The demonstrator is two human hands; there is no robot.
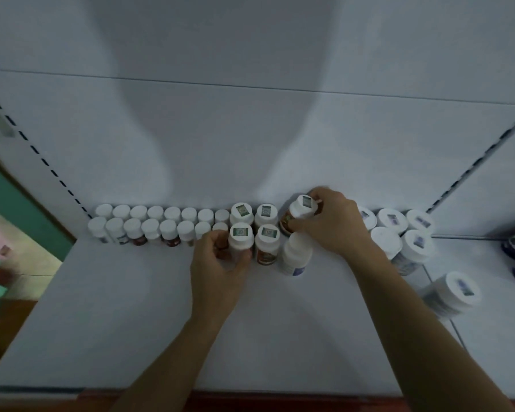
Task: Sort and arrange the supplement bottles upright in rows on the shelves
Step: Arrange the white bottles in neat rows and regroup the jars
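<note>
Left hand [220, 260] fingers wrap the front-row white-capped, green-stickered bottle [241, 237], upright on the white shelf [116, 307]. Right hand [332, 226] fingers grasp a tilted brown-labelled white-capped bottle [301, 214] at the back row's right end.

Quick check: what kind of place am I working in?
Likely a shop or pharmacy: a white display shelf with slotted uprights, holding rows of white-capped supplement bottles.

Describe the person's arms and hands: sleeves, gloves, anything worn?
No gloves on the left hand or the right hand. The left forearm and right forearm are uncovered to the frame edge, with no sleeve in view. No watch or bracelet shows at either wrist. The fingers are too dim to rule out a ring.
</note>
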